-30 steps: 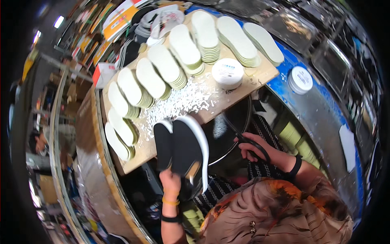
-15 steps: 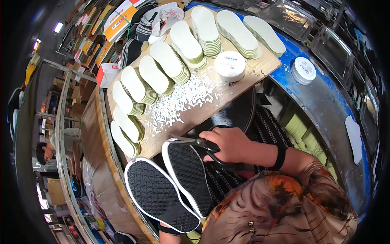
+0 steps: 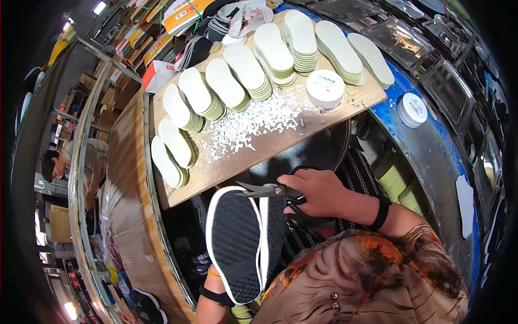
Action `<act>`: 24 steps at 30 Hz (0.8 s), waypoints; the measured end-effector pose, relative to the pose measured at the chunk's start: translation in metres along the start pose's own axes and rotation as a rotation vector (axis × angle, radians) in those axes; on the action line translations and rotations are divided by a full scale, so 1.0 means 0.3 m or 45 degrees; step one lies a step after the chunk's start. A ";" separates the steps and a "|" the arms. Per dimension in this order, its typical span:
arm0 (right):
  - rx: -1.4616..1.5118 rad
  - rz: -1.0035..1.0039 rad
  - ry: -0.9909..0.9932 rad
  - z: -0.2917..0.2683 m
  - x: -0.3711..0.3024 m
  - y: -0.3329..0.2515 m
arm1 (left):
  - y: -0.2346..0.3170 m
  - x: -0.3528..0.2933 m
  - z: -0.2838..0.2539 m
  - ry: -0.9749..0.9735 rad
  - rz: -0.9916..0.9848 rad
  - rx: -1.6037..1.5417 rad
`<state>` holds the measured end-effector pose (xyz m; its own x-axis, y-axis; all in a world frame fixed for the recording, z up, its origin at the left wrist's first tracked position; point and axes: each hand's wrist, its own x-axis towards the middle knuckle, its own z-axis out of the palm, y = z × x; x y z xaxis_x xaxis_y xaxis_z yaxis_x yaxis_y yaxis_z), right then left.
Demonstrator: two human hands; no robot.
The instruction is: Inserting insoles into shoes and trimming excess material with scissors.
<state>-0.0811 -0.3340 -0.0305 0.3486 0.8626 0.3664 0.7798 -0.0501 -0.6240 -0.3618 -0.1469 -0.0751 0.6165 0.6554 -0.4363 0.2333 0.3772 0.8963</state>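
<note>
Item, left side: row of pale cream-green, sole-shaped flat stacks (image 3: 220,81), arranged in a bend from near left to far right on a light-brown wooden board (image 3: 208,175).

Item, near left: left hand (image 3: 212,269), mostly hidden behind the footwear, yellow and black bands at the wrist; finger opening and grip cannot be told.

Item, near centre: black-soled shoe with white rubber rim (image 3: 237,243), tread uppermost, at the near side of the board. Long axis runs near to far, far end leaning slightly left. Left hand lies at its near-left edge; right hand lies to the right of its far end and is the nearer to that end.

Item, above the board's middle: loose heap of small white scraps (image 3: 253,127).

Item, centre: dark metal scissors with black looped handles (image 3: 259,191), long axis left to right, crosswise to the shoe; blades point left across its far end, slightly parted. Contact with the rim cannot be told.

Item, just right of the first shoe: second black shoe with white rim (image 3: 274,232), alongside, partly covered.

Item, right of centre: right hand (image 3: 318,191), fingers curled closed round the scissor handles.

Item, far right: two white round lidded tubs (image 3: 325,86).
</note>
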 end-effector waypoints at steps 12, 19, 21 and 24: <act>0.046 0.457 -0.030 -0.043 -0.100 0.095 | 0.058 -0.001 0.072 0.170 -0.059 -0.239; -0.149 0.939 0.518 -0.292 -0.452 0.373 | 0.148 0.192 0.251 0.124 -0.037 -0.392; 0.099 1.499 0.465 -0.383 -0.469 0.311 | 0.127 0.143 0.244 0.126 -0.022 -0.430; 0.109 1.427 0.584 -0.403 -0.589 0.384 | 0.159 0.194 0.300 0.106 -0.022 -0.481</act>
<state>0.0099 -0.5529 -0.0837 0.9730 0.1030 -0.2067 -0.1034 -0.6059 -0.7888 -0.2471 -0.1496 -0.0505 0.5479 0.6920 -0.4700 -0.0602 0.5930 0.8029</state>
